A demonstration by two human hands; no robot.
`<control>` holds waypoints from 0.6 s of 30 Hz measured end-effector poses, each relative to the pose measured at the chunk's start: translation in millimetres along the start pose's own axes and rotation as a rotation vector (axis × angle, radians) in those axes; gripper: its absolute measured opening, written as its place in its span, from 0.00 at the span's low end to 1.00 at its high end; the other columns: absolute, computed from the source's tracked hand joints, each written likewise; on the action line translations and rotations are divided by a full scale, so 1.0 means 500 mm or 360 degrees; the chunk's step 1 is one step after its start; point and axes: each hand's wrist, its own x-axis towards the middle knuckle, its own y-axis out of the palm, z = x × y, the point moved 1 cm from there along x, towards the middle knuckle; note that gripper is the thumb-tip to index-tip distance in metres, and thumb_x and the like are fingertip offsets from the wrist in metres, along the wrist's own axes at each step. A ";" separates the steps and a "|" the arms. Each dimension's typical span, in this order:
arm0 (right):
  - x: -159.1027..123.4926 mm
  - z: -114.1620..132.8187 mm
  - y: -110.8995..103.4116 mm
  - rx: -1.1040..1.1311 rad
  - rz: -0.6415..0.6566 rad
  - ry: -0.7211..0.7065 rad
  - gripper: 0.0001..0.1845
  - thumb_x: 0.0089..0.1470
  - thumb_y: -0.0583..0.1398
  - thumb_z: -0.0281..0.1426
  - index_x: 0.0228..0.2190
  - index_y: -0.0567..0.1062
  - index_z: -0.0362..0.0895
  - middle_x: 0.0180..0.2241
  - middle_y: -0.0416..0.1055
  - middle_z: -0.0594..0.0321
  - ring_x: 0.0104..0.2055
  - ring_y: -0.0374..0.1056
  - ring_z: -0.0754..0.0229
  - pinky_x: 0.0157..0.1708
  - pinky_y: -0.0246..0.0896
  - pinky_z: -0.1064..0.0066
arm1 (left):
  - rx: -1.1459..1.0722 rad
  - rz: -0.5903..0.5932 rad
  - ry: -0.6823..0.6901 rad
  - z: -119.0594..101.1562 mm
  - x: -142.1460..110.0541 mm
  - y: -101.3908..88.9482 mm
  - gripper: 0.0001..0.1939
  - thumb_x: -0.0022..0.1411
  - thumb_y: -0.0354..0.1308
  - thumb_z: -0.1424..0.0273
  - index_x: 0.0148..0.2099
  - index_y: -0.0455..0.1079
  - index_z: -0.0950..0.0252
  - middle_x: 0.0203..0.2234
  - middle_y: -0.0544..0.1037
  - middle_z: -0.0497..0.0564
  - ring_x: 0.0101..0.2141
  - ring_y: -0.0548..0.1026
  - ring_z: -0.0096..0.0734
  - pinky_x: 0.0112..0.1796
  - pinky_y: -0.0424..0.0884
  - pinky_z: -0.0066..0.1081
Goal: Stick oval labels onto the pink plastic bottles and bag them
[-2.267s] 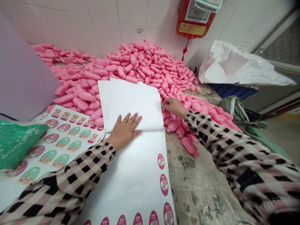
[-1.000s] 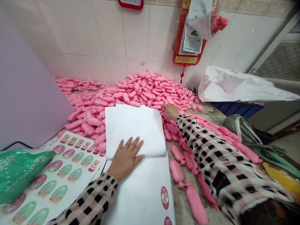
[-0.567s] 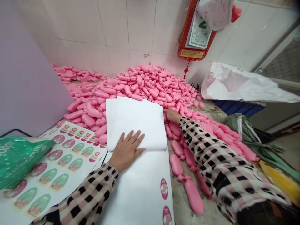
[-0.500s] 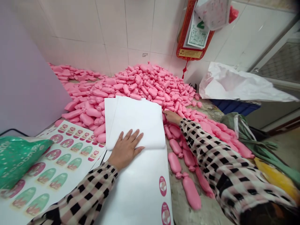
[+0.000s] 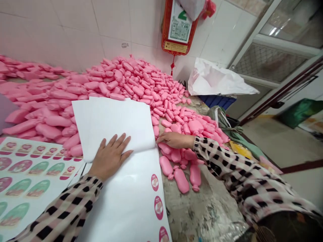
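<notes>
Tiled wall (image 5: pixel 75 43) stands behind the worktable (image 5: pixel 212 208), whose worn, stained surface is exposed at the right. One red-framed calendar (image 5: pixel 179 30) hangs on the wall. Below it, a large heap of pink sausage-shaped pieces (image 5: pixel 133 80) rests against the wall and spreads toward both sides. White blank sheets (image 5: pixel 118 122) lie at the front of the heap, overlapping the upper part of a label sheet (image 5: pixel 126 201) with oval pink labels along its right side.

Left hand (image 5: pixel 111 158): palm down, fingers extended and slightly spread, laid flat on the blank sheets near their lower edge; nothing is grasped. Right hand (image 5: pixel 175 139): positioned at the right edge of the blank sheets, fingers drawn together; whether they pinch the paper cannot be told. Several pink pieces lie directly below this hand, beside the label sheet. At the left, a second printed sheet (image 5: pixel 27 173) carries pink and green labels. Far right, a white bag (image 5: pixel 214 80) lies over a blue bin (image 5: pixel 218 101).
</notes>
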 end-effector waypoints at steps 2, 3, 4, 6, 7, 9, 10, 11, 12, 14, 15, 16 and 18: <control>-0.045 -0.001 -0.030 0.0084 -0.0079 0.0053 0.25 0.50 0.52 0.19 0.46 0.75 0.50 0.45 0.75 0.69 0.45 0.70 0.65 0.46 0.62 0.74 | 0.0002 0.0006 -0.0001 -0.002 0.002 0.001 0.30 0.67 0.37 0.54 0.66 0.52 0.61 0.63 0.56 0.52 0.61 0.55 0.51 0.56 0.49 0.54; -0.067 -0.012 -0.054 0.0103 -0.0246 0.0164 0.25 0.51 0.51 0.20 0.47 0.74 0.49 0.46 0.75 0.68 0.46 0.70 0.64 0.47 0.62 0.73 | 0.0005 0.0008 0.0000 -0.004 0.003 0.000 0.30 0.67 0.37 0.54 0.66 0.51 0.61 0.63 0.56 0.52 0.61 0.55 0.51 0.56 0.49 0.54; -0.090 -0.032 -0.080 0.0070 -0.0500 0.0338 0.24 0.52 0.50 0.21 0.48 0.74 0.47 0.45 0.75 0.67 0.46 0.70 0.64 0.48 0.62 0.72 | 0.0008 0.0010 0.0001 -0.005 0.004 0.000 0.30 0.67 0.36 0.54 0.66 0.51 0.62 0.63 0.56 0.53 0.61 0.55 0.51 0.56 0.49 0.54; -0.138 -0.082 -0.128 -0.0086 -0.0921 0.0676 0.24 0.54 0.49 0.22 0.48 0.73 0.45 0.48 0.73 0.62 0.50 0.68 0.60 0.53 0.58 0.67 | 0.0014 0.0014 -0.0001 -0.007 0.005 -0.002 0.30 0.67 0.35 0.54 0.66 0.52 0.63 0.63 0.56 0.53 0.61 0.55 0.52 0.56 0.49 0.54; -0.160 -0.109 -0.144 -0.0122 -0.0983 0.0759 0.23 0.54 0.49 0.23 0.48 0.73 0.43 0.50 0.72 0.59 0.53 0.65 0.57 0.55 0.55 0.62 | 0.0017 0.0018 -0.0002 -0.007 0.005 -0.003 0.30 0.67 0.35 0.54 0.66 0.52 0.63 0.63 0.56 0.53 0.61 0.54 0.52 0.56 0.48 0.54; -0.195 -0.155 -0.156 -0.0147 -0.1000 0.0861 0.22 0.52 0.51 0.23 0.45 0.76 0.43 0.49 0.72 0.57 0.55 0.63 0.54 0.57 0.52 0.59 | 0.0020 0.0028 -0.0004 -0.006 0.005 -0.004 0.30 0.68 0.34 0.55 0.66 0.52 0.63 0.63 0.57 0.53 0.61 0.54 0.51 0.56 0.48 0.54; -0.208 -0.172 -0.151 -0.0145 -0.0985 0.0882 0.22 0.51 0.51 0.22 0.44 0.76 0.43 0.49 0.72 0.56 0.55 0.63 0.53 0.57 0.52 0.59 | 0.0022 0.0032 -0.0002 -0.006 0.005 -0.005 0.30 0.67 0.34 0.55 0.66 0.52 0.63 0.63 0.57 0.53 0.61 0.54 0.51 0.56 0.48 0.54; -0.217 -0.182 -0.140 -0.0139 -0.0960 0.0888 0.22 0.49 0.51 0.22 0.43 0.77 0.42 0.49 0.72 0.56 0.55 0.63 0.54 0.57 0.52 0.59 | 0.0024 0.0035 0.0001 -0.005 0.004 -0.004 0.31 0.67 0.34 0.54 0.66 0.52 0.63 0.63 0.56 0.53 0.61 0.54 0.51 0.56 0.48 0.54; -0.223 -0.187 -0.123 -0.0127 -0.0928 0.0880 0.22 0.48 0.51 0.21 0.42 0.78 0.42 0.48 0.73 0.56 0.54 0.64 0.54 0.57 0.52 0.59 | 0.0025 0.0039 0.0002 -0.004 0.005 -0.004 0.31 0.67 0.34 0.54 0.66 0.51 0.63 0.63 0.56 0.53 0.61 0.54 0.51 0.56 0.49 0.54; -0.228 -0.179 -0.080 -0.0092 -0.0850 0.0835 0.23 0.46 0.51 0.20 0.40 0.79 0.43 0.47 0.74 0.57 0.52 0.66 0.55 0.57 0.54 0.60 | 0.0027 0.0047 -0.0003 -0.003 0.005 -0.003 0.31 0.67 0.34 0.54 0.66 0.51 0.62 0.63 0.55 0.53 0.61 0.54 0.51 0.56 0.49 0.54; -0.229 -0.168 -0.057 -0.0070 -0.0811 0.0803 0.24 0.45 0.51 0.19 0.40 0.79 0.43 0.46 0.74 0.57 0.51 0.67 0.55 0.56 0.55 0.60 | 0.0028 0.0052 -0.0010 -0.003 0.006 -0.004 0.31 0.67 0.34 0.54 0.66 0.51 0.62 0.64 0.55 0.53 0.61 0.54 0.51 0.56 0.50 0.54; -0.230 -0.154 -0.035 -0.0047 -0.0780 0.0768 0.24 0.45 0.50 0.19 0.40 0.79 0.43 0.46 0.74 0.58 0.51 0.67 0.56 0.56 0.55 0.60 | 0.0027 0.0058 -0.0015 -0.004 0.006 -0.004 0.31 0.67 0.34 0.54 0.66 0.51 0.62 0.64 0.55 0.53 0.61 0.54 0.51 0.56 0.50 0.54; -0.236 -0.122 0.000 -0.0007 -0.0748 0.0699 0.25 0.46 0.50 0.19 0.41 0.78 0.45 0.48 0.73 0.60 0.53 0.65 0.56 0.57 0.54 0.60 | 0.0021 0.0068 -0.0011 -0.005 0.006 -0.007 0.31 0.67 0.34 0.55 0.66 0.51 0.63 0.63 0.55 0.53 0.61 0.54 0.51 0.56 0.49 0.54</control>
